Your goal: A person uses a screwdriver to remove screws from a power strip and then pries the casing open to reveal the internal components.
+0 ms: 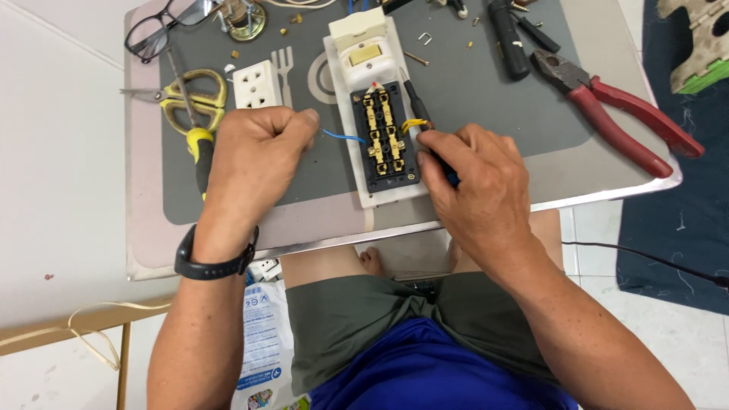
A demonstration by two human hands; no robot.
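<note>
A white board [345, 106] lies on a grey mat, carrying a black socket base with brass terminals [385, 137] and a cream switch [364, 57] above it. My left hand [254, 159] is closed on a thin blue wire [342, 137] that runs to the base's left side. My right hand [474, 186] grips a dark screwdriver [417, 102] beside the base's right edge, next to a short yellow wire [414, 122].
Yellow-handled scissors [194, 99], a yellow-handled screwdriver [200, 148], a white socket cover [257, 83] and glasses [163, 23] lie left. Red pliers [623, 118] and a black tool [507, 38] lie right. Small screws are scattered on the mat [486, 99]. The table edge [592, 196] is near my knees.
</note>
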